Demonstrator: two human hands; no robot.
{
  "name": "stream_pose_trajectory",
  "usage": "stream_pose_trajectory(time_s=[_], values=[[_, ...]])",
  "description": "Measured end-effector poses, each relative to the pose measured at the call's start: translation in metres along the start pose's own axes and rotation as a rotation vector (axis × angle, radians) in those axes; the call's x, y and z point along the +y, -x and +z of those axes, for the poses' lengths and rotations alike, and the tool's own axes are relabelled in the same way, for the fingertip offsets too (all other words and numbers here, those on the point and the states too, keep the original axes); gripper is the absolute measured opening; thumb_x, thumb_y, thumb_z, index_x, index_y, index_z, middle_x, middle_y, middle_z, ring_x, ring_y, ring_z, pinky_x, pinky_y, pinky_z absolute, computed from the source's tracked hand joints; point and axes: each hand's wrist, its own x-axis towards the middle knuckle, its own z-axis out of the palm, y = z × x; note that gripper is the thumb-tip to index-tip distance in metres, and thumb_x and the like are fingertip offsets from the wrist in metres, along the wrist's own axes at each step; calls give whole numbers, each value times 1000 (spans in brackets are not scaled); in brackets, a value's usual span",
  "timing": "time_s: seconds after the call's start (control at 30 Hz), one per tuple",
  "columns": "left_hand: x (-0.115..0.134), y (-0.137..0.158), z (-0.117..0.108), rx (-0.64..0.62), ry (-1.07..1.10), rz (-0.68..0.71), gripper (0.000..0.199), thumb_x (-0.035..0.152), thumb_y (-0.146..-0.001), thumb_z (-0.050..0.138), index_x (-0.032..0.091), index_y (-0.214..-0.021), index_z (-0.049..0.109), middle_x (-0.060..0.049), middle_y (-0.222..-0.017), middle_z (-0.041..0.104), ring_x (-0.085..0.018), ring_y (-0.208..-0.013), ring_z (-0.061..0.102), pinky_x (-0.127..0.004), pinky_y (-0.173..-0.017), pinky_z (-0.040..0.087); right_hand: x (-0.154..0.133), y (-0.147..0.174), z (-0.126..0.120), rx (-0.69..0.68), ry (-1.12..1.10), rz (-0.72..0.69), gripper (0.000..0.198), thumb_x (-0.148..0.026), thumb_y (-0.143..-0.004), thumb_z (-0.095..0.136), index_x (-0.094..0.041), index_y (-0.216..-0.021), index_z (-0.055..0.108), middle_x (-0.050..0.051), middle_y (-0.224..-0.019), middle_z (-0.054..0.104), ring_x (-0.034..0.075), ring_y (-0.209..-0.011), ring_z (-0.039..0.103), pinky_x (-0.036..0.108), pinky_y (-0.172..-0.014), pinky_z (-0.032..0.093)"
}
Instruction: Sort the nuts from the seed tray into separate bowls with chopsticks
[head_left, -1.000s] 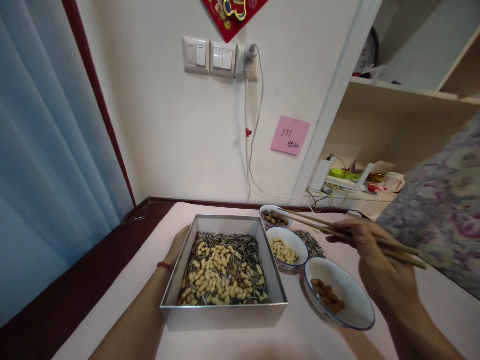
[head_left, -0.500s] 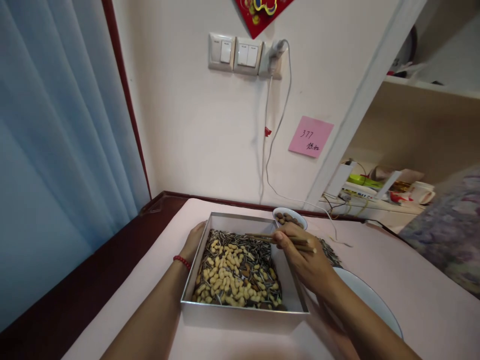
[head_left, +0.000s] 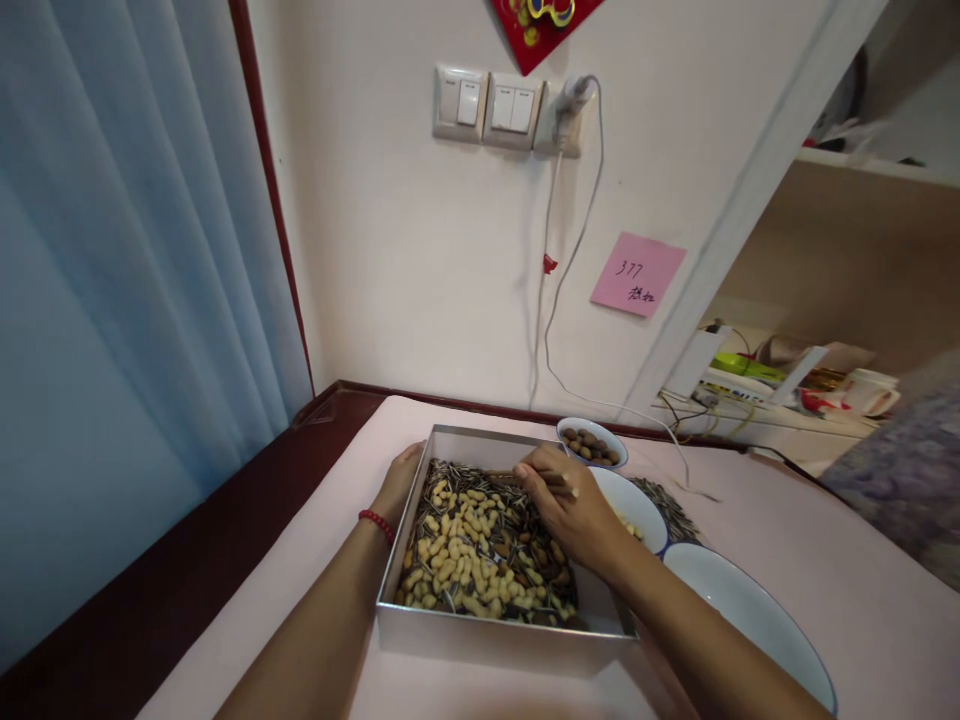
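A square silver-walled box [head_left: 495,640] stands on the pink-covered table, filled with unshelled peanuts [head_left: 461,555], striped sunflower seeds [head_left: 517,492] and some brown nuts. My left hand [head_left: 401,488], with a red bead bracelet at the wrist, holds the box from outside its left wall; its fingers are partly hidden. Over the right side of the box, my right hand [head_left: 574,515] is closed around a pair of wooden chopsticks [head_left: 562,485]. Their tips reach in at the seeds near the back wall, and I cannot make out anything between them.
Right of the box stand a small bowl of round brown nuts [head_left: 592,448], a white bowl [head_left: 646,495] with some pale pieces, and a larger white bowl [head_left: 757,625]. A sunflower seed pile [head_left: 664,505] lies behind them. A white cable [head_left: 637,408] trails onto the table.
My right hand has moved left and lower, bringing the chopsticks further into the box. The white bowl behind it now shows. The view has shifted slightly; my left hand stays at the box.
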Motion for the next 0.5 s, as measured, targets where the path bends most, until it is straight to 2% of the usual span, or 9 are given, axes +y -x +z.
stream_pose_trajectory(time_s=[0.17,0.3,0.4,0.5], values=[[-1,-4,0,7,-12,-13,33,45,-68,79,14,-78,71,-5,-70,74,-29,-82,71,-34,-77,56,-6,14,-11,74,-18,8,35,-42,-100,47,-21,-73,56,1,-73,56,15,-70,52,29,-67,40],[1,-8,-2,14,-47,-16,27,39,-69,78,15,-79,71,-5,-70,74,-29,-83,72,-33,-75,56,-16,36,-36,164,-27,52,33,-41,-100,48,-21,-78,62,2,-76,60,16,-73,56,29,-68,43],[2,-11,-5,11,-78,-11,25,37,-70,77,16,-82,72,-5,-70,74,-30,-83,72,-33,-73,57,-21,56,-67,317,-51,100,29,-41,-99,50,-23,-86,69,4,-85,65,18,-82,62,30,-72,48],[0,-16,-6,-2,-103,0,25,38,-71,75,16,-83,72,-4,-69,74,-30,-82,72,-33,-71,57,-14,79,-101,550,-31,119,28,-44,-97,53,-23,-90,71,5,-91,67,20,-86,65,33,-75,54]])
